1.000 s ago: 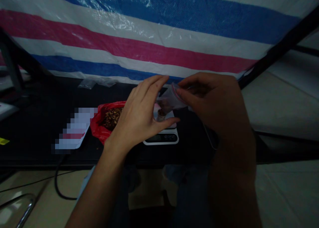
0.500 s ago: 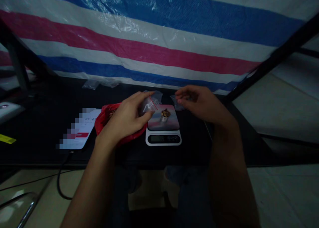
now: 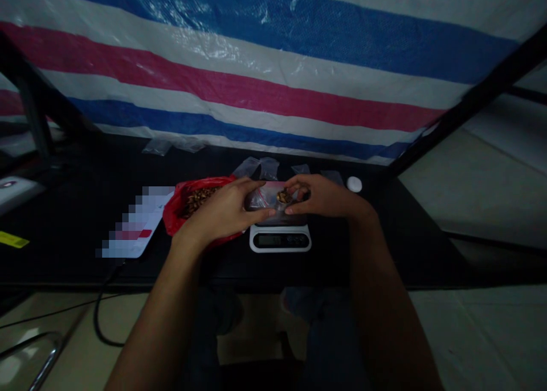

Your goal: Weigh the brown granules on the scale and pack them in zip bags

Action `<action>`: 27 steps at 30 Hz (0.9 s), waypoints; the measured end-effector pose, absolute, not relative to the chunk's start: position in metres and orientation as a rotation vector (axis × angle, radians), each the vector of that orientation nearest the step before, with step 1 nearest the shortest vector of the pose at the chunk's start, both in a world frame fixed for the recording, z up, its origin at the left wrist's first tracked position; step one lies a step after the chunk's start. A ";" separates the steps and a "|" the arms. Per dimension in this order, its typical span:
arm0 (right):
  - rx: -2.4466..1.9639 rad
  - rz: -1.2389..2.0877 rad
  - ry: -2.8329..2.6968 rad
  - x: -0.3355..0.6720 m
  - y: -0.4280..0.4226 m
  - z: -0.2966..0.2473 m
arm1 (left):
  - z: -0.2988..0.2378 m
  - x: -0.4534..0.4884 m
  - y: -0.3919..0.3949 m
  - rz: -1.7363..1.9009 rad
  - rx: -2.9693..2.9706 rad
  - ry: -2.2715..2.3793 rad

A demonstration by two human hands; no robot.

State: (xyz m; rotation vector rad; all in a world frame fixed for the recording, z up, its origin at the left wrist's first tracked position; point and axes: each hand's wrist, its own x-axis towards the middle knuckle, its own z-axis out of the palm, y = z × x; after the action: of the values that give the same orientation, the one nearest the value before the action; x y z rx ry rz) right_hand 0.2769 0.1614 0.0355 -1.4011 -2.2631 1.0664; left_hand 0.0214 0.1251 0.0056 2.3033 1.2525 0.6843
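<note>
Both hands meet over a small digital scale [image 3: 280,239] on a dark table. My left hand [image 3: 222,211] pinches a small clear zip bag [image 3: 262,196] with a red seal strip, thumb and fingers closed on it. My right hand [image 3: 322,196] has its fingers closed round a little cup of brown bits [image 3: 284,196] above the scale's platform, right beside the bag. An open red plastic bag [image 3: 177,208] with brown bits inside lies just left of the scale, under my left wrist.
A phone [image 3: 134,225] with a lit screen lies left of the red bag, its cable hanging off the table edge. Spare clear bags [image 3: 256,166] and a small white cap [image 3: 354,183] lie behind the scale. A striped tarp [image 3: 256,72] hangs behind.
Both hands dropped from chest height to the scale. The right hand let go of the clear bag and closed on the cup, while the left hand took the bag.
</note>
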 end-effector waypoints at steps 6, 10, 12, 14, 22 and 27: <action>-1.264 1.003 -2.271 0.277 0.160 0.035 | 0.008 0.024 0.124 0.724 2.312 1.221; -1.236 0.975 -2.272 0.277 0.160 0.035 | 0.008 0.029 0.124 0.717 2.341 1.253; -1.211 0.984 -2.263 0.276 0.160 0.035 | 0.007 0.032 0.123 0.717 2.348 1.260; -1.192 0.992 -2.258 0.275 0.159 0.035 | 0.006 0.035 0.123 0.713 2.346 1.269; -1.198 0.840 -2.288 0.268 0.153 0.040 | 0.007 0.038 0.121 0.735 2.343 1.271; -1.127 0.661 -2.380 0.260 0.146 0.047 | 0.006 0.039 0.121 0.782 2.340 1.226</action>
State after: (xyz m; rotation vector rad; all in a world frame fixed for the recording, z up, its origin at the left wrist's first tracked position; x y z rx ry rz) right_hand 0.2597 0.1464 0.0465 -1.1274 -2.3798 0.6609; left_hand 0.0394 0.1213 0.0058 2.3400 1.2257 0.7816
